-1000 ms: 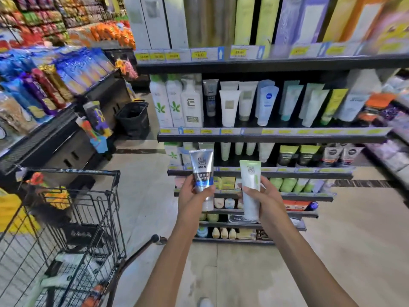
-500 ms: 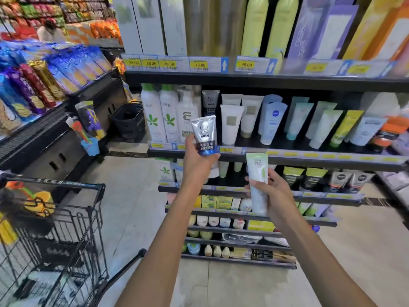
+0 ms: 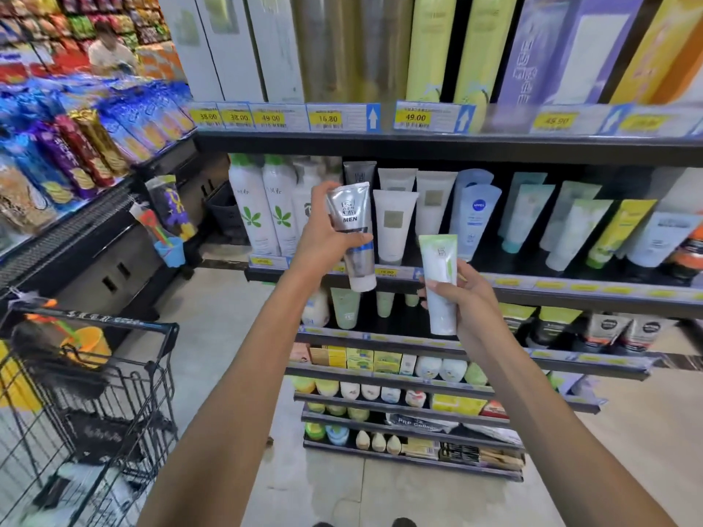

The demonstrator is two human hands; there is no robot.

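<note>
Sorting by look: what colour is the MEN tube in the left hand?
The MEN tube is silver-grey with a blue band and white cap; head view.

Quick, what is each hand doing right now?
Left hand: grips the silver MEN tube, raised at the shelf.
Right hand: holds the white and green tube upright.

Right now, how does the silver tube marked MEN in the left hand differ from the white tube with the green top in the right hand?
The silver tube marked MEN is grey with a blue band; the white tube with the green top is pale with green trim. The left hand holds the silver tube higher than the right hand holds the white tube. Both are squeeze tubes held cap down.
</note>
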